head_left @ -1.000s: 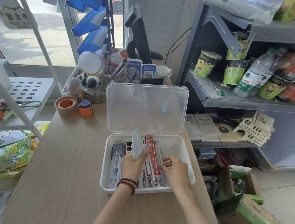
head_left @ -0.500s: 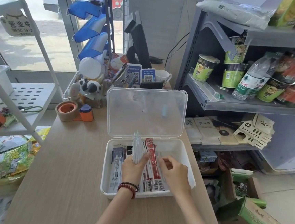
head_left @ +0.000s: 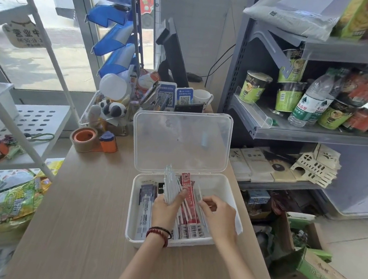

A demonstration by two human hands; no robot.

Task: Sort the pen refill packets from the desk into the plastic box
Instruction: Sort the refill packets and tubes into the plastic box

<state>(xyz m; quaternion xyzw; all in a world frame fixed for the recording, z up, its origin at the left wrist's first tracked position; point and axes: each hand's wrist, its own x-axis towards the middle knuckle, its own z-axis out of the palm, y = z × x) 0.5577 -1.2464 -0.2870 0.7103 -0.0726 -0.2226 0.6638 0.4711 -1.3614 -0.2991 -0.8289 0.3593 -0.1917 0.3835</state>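
The clear plastic box [head_left: 226, 183] stands open on the wooden desk [head_left: 88, 208], its lid [head_left: 181, 142] tilted up at the back. Inside lie several pen refill packets: red ones [head_left: 189, 206] in the middle and a white-and-dark one [head_left: 145, 205] at the left. My left hand [head_left: 165, 206] is inside the box and grips a bundle of clear packets [head_left: 170, 182] that stands tilted upward. My right hand [head_left: 217, 215] is over the right half of the box, its fingertips pinching the edge of a thin packet [head_left: 199, 193] beside the red ones.
A tape roll [head_left: 83, 138] and an orange dispenser [head_left: 108, 142] sit at the desk's far left, a cluttered organiser [head_left: 116, 109] and a mug [head_left: 201, 98] behind the box. A grey goods shelf [head_left: 312, 132] stands right, a white rack [head_left: 35, 126] left, cartons [head_left: 322, 278] on the floor.
My right hand has drawn slightly back and up over the box's right half, onto a thin packet. The left hand still holds the clear bundle in the same place.
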